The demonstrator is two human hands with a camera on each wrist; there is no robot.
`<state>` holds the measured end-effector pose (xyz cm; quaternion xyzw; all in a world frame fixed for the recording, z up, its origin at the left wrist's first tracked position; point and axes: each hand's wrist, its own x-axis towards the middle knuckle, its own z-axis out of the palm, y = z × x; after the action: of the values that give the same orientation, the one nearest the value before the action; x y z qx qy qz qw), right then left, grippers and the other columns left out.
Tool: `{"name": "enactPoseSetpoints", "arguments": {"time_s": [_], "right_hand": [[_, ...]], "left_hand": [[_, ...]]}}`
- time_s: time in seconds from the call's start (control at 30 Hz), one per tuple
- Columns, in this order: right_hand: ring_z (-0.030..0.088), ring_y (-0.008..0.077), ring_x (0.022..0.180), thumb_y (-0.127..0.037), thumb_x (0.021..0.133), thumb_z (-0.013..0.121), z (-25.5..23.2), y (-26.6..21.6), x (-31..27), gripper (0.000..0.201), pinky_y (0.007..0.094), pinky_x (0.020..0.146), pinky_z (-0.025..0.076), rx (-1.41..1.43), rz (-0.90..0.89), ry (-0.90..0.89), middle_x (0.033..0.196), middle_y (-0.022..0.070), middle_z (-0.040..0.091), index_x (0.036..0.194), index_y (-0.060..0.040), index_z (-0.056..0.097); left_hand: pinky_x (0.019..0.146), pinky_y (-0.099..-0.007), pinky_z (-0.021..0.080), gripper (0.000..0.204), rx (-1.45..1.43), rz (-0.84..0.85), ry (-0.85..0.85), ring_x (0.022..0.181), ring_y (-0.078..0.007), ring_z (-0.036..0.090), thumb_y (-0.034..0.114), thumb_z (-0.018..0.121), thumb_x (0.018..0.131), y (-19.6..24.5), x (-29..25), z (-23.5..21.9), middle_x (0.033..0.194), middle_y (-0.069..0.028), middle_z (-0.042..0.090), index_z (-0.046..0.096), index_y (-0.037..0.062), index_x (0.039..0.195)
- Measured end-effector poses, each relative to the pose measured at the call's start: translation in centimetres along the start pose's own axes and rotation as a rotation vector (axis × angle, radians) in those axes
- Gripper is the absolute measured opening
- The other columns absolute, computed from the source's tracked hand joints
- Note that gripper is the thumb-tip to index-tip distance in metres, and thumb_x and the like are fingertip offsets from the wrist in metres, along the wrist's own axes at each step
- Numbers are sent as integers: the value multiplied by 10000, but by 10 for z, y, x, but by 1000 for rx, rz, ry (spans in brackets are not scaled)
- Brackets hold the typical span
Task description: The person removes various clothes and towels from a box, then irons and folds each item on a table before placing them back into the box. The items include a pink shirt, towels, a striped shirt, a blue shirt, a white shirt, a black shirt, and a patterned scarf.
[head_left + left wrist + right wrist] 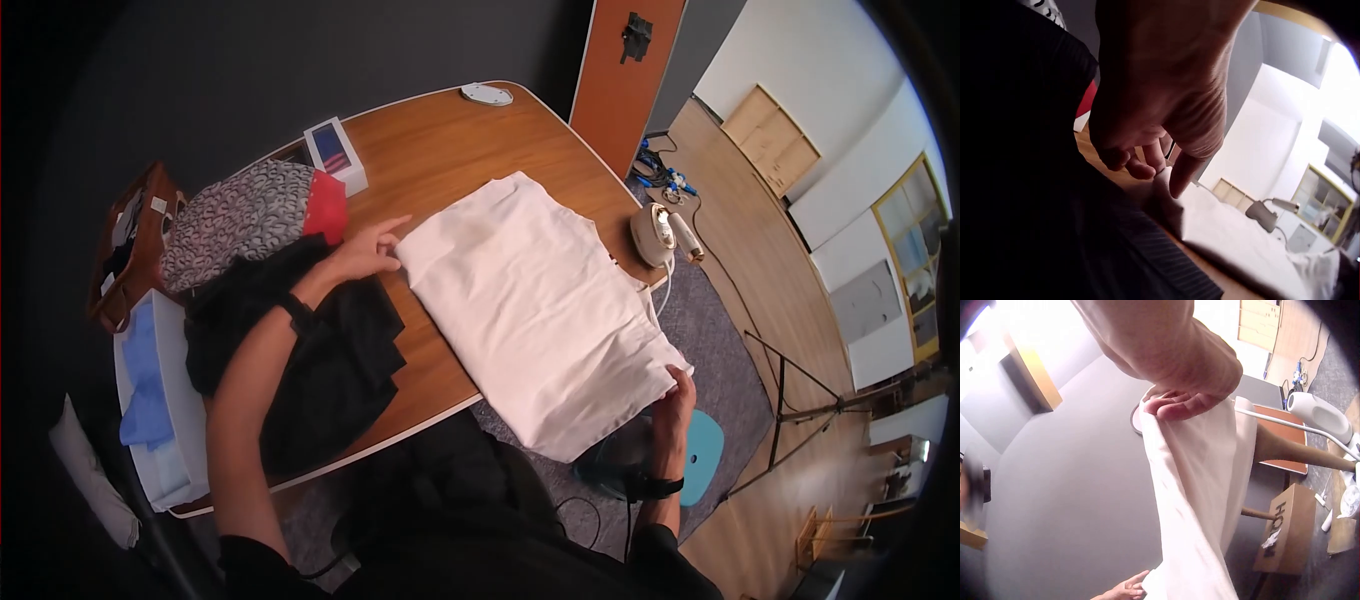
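Note:
A white cloth (525, 300), folded into a broad rectangle with some wrinkles, lies on the wooden table and hangs over its front edge. At its far-left corner is the left hand (365, 252); in the left wrist view the thumb and a finger of that hand (1160, 106) pinch the corner of the cloth (1229, 231). The right hand (676, 398) grips the near-right corner, beyond the table edge. Seen from the right wrist, the curled fingers of this hand (1179, 381) hold the raised edge of the cloth (1194, 481).
Black cloth (330, 370) lies under the left forearm. Behind it are a patterned bundle (240, 220), a brown bag (140, 245) and a white box (336, 155); a white bin (180, 400) with blue cloth stands at left. A steamer (655, 235) sits at the table's right edge.

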<state>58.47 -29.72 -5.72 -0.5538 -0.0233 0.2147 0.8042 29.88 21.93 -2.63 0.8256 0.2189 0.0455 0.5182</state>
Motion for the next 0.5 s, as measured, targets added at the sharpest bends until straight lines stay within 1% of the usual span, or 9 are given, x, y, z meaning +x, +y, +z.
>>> {"name": "enactPoseSetpoints", "arguments": {"time_s": [0.03, 0.07, 0.13, 0.17, 0.23, 0.33, 0.43, 0.5], "right_hand": [[566, 57, 671, -96, 931, 607, 17, -6, -5, 463, 216, 612, 461, 1, 7, 81, 918, -38, 639, 1375, 17, 540], [519, 33, 617, -84, 927, 613, 29, -10, -8, 497, 195, 564, 429, 0, 13, 161, 862, -59, 607, 1404, 22, 521], [523, 35, 617, -76, 926, 610, 5, -2, 2, 489, 198, 571, 434, 21, 19, 75, 857, -61, 611, 1398, 21, 528], [525, 36, 617, -73, 925, 608, -7, 2, 7, 485, 199, 575, 437, 31, 23, 33, 854, -63, 613, 1395, 21, 532], [520, 36, 612, -68, 924, 608, -20, 8, 12, 471, 199, 574, 437, 38, 45, 39, 858, -63, 613, 1381, 23, 537], [508, 33, 600, -60, 922, 604, -37, 16, 21, 427, 194, 563, 428, 105, 66, 88, 844, -66, 609, 1339, 20, 562], [495, 29, 584, -56, 921, 596, -34, 14, 21, 375, 187, 545, 415, 149, 74, 111, 813, -68, 602, 1290, 12, 591], [489, 27, 576, -56, 921, 591, -32, 12, 19, 360, 183, 535, 407, 156, 75, 83, 792, -72, 597, 1275, 8, 601]], "left_hand": [[751, -258, 499, 815, 21, -16, -27, 767, -81, 555, 13, 725, 856, 3, -2, 0, 1047, -41, 690, 388, 92, 1594], [741, -256, 499, 795, -67, -7, -39, 762, -78, 560, 17, 719, 870, 2, -1, 1, 1025, -36, 688, 393, 93, 1591], [722, -250, 500, 753, -243, 14, -62, 751, -72, 568, 25, 705, 899, 0, 1, 3, 979, -27, 682, 401, 95, 1584], [718, -251, 501, 723, -236, 16, -64, 753, -75, 575, 28, 694, 912, 0, 2, 3, 964, -24, 675, 411, 90, 1574], [711, -251, 503, 662, -223, 21, -69, 757, -81, 588, 35, 671, 938, 3, 4, 3, 935, -19, 661, 431, 80, 1554], [717, -265, 516, 595, -23, 33, -51, 777, -93, 619, 34, 658, 936, -11, 13, -4, 903, -20, 639, 476, 65, 1502], [711, -274, 526, 554, 244, 27, 82, 754, -117, 637, 17, 670, 900, -4, 13, -4, 857, -43, 638, 530, 50, 1434], [738, -316, 533, 537, 408, 61, 147, 828, -171, 663, 17, 679, 871, -10, 12, -1, 932, -83, 649, 561, 46, 1394]]}}
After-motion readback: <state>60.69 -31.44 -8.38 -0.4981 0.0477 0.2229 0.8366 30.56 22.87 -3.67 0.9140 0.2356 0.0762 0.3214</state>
